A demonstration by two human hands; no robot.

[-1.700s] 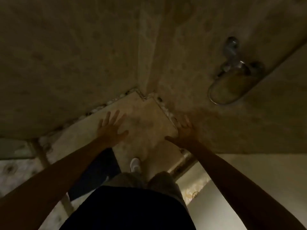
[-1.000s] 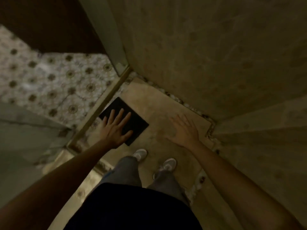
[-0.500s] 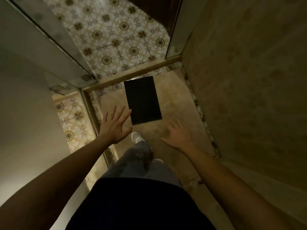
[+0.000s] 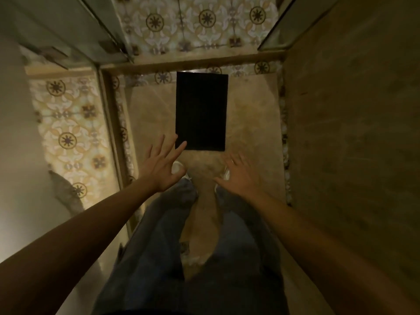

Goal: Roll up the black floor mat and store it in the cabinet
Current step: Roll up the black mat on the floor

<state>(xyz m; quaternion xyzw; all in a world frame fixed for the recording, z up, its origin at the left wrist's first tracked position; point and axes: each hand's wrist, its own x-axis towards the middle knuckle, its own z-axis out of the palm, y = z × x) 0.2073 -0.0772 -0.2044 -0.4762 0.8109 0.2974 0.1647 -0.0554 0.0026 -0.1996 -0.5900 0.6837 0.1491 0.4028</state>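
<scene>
The black floor mat [image 4: 201,111] lies flat and unrolled on the beige shower floor, its far edge against the raised threshold [image 4: 193,63]. My left hand [image 4: 162,165] hovers in the air just short of the mat's near left corner, fingers spread, holding nothing. My right hand [image 4: 241,176] hovers just short of the near right corner, also spread and empty. Both hands are well above the floor. No cabinet is in view.
My legs and white shoes [image 4: 178,167] stand right behind the mat. A glass panel [image 4: 106,123] borders the stall on the left and a beige wall [image 4: 352,133] on the right. Patterned tile floor [image 4: 200,26] lies beyond the threshold, between open glass door panels.
The view has swung from the wall with the soap dish round to the stall's opening. The mat now lies straight ahead and centred. Both hands stay spread and empty.
</scene>
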